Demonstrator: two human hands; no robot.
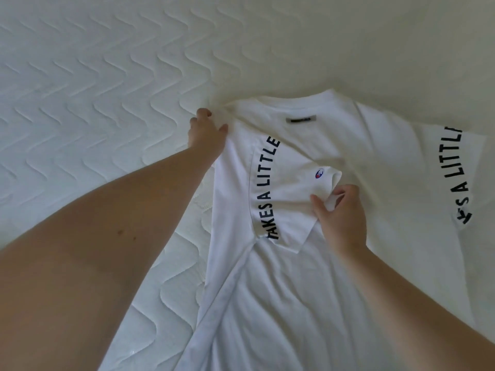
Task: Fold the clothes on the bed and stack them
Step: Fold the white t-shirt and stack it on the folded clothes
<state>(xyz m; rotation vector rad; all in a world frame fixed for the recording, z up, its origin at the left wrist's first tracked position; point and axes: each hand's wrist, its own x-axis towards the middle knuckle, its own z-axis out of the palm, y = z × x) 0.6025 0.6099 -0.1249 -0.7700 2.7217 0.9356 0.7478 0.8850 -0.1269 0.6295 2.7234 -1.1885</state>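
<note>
Soft, even, bright light with faint shadows. Wide-angle distortion bends the edges (strongest at the corners). White areas at upper right wash out; focus is slightly soft.

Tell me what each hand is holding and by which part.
Right hand pinches the white T-shirt by the cuff of its folded-in sleeve. Left hand grips the shirt's shoulder edge.

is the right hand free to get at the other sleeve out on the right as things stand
Probably not yet: the right hand is pinching the folded-in sleeve at mid-shirt. The path to the spread sleeve looks bare, with only flat T-shirt between, so letting go should free it.
</note>
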